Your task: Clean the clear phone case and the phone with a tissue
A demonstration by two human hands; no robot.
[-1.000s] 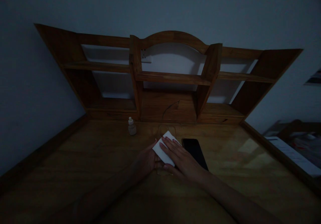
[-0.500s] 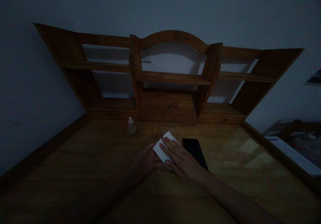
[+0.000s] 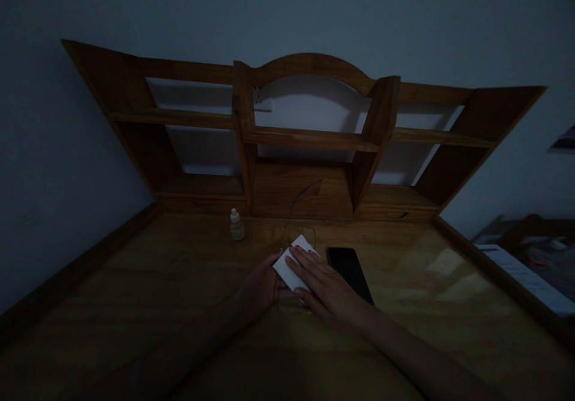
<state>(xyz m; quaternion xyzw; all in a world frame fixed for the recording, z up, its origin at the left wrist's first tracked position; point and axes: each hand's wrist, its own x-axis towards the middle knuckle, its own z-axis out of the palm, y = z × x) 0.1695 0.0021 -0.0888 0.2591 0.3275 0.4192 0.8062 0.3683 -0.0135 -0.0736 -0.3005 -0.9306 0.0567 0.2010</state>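
A clear phone case (image 3: pixel 308 231) lies low over the desk, its rounded outline showing beyond a folded white tissue (image 3: pixel 287 273). My left hand (image 3: pixel 266 282) is closed on the case's left side, the fingers partly hidden beneath. Across the tissue lies my right hand (image 3: pixel 318 281), its fingers pressing it flat against the case and its thumb at the near edge. Most of the case is covered by the tissue and hand. Just right of my right hand rests a black phone (image 3: pixel 350 272), screen up.
A small dropper bottle (image 3: pixel 236 225) stands upright at the left. Behind, a wooden shelf unit (image 3: pixel 309 139) spans the desk (image 3: pixel 188 269). Raised rims edge both sides. A wall socket (image 3: pixel 263 99) shows through the shelves, and papers (image 3: pixel 523 272) lie beyond the right rim.
My right hand and the tissue have shifted very slightly on the case. My left hand keeps its hold, and everything else stays put.
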